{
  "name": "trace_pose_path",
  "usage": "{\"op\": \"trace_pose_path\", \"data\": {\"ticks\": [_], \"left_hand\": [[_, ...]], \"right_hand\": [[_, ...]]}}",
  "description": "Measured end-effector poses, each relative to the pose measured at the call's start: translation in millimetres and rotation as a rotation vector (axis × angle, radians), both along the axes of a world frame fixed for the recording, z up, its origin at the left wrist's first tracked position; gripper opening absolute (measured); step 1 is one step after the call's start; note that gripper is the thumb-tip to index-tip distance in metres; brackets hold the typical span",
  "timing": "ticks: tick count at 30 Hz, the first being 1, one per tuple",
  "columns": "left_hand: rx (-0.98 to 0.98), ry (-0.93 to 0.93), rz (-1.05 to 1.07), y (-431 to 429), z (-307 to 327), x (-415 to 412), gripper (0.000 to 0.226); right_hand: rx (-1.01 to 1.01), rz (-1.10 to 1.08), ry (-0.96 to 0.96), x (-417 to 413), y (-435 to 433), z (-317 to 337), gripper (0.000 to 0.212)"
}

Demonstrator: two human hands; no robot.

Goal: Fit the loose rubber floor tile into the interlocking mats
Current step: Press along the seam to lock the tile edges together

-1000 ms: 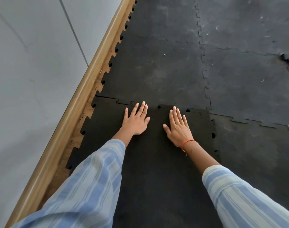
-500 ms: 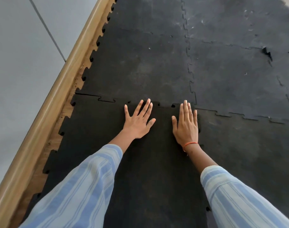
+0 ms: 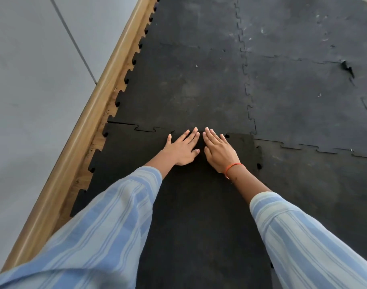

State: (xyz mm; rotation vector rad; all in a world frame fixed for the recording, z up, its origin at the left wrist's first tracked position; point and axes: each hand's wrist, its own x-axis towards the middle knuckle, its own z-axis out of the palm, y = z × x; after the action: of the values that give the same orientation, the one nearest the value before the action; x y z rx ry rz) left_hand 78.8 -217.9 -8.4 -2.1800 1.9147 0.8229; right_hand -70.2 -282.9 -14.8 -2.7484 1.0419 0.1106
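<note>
The loose black rubber tile (image 3: 195,205) lies flat under my arms, its toothed far edge against the mat beyond (image 3: 184,84). At the far left the seam (image 3: 145,129) shows a thin gap. Near the far right corner (image 3: 241,138) the tile's edge overlaps the neighbouring mat. My left hand (image 3: 181,148) and my right hand (image 3: 219,150) rest palm down side by side on the tile's far edge, fingers straight and nearly touching. An orange band circles my right wrist.
A wooden skirting strip (image 3: 90,122) runs diagonally along the left, with a grey wall (image 3: 32,80) behind it. Interlocked grey mats (image 3: 314,101) cover the floor to the right. One has a torn spot (image 3: 348,68). Bare wood shows between the tile's left teeth and the skirting.
Both hands have come together near the middle of the tile's far edge; they were a hand-width apart before. The view has shifted slightly.
</note>
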Motion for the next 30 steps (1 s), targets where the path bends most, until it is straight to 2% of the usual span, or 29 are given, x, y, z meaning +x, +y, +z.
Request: {"op": "trace_pose_path", "data": {"ticks": [8, 13, 18, 21, 30], "left_hand": [[-0.021, -0.034, -0.023, 0, -10, 2, 0.063], [-0.029, -0.145, -0.044, -4, -5, -8, 0.064], [0.024, -0.062, -0.067, -4, -4, 1, 0.065], [0.074, -0.084, -0.069, -10, 5, 0, 0.065], [0.083, -0.053, -0.035, -10, -2, -9, 0.066]], "right_hand": [[0.03, -0.013, -0.058, 2, -1, -5, 0.056], [0.042, -0.035, -0.039, 11, -3, -4, 0.057], [0.019, 0.003, -0.006, 10, -8, -10, 0.061], [-0.007, 0.014, 0.04, 17, -10, -6, 0.058], [0.048, -0.018, 0.007, 9, 1, -19, 0.062]]}}
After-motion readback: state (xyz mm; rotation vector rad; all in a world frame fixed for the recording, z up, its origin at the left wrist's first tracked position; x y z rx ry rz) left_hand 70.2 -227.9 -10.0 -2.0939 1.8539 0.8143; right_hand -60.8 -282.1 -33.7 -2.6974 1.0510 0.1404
